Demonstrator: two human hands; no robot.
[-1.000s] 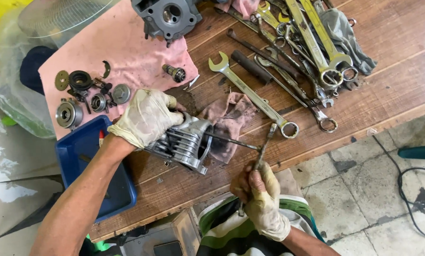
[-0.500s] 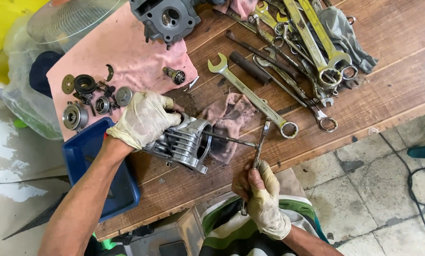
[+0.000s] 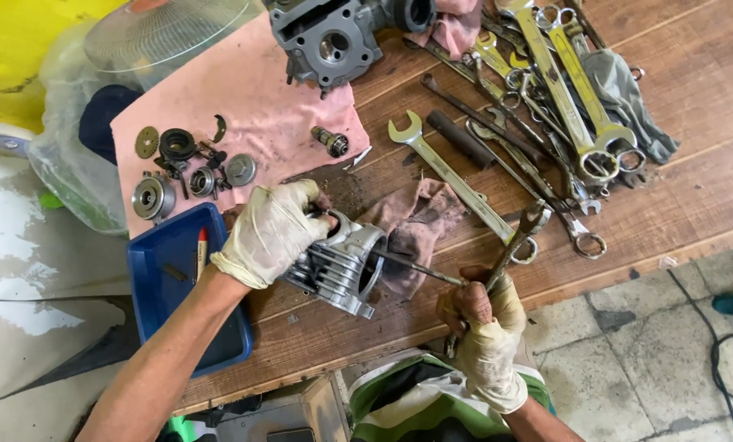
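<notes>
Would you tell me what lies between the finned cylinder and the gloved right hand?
In the head view, a thin metal rod spans from the finned cylinder to the right hand, over a dirty pink rag.

Packages: a clear plastic bag (image 3: 72, 176) slumps at the bench's left end, beside the pink cloth (image 3: 243, 106), with dark shapes showing through its film.
Bag's top: a round wire fan guard (image 3: 166, 33) lies over it.
Labels: none legible from this height.
Signs: none in view.
Screens: none in view.
</notes>
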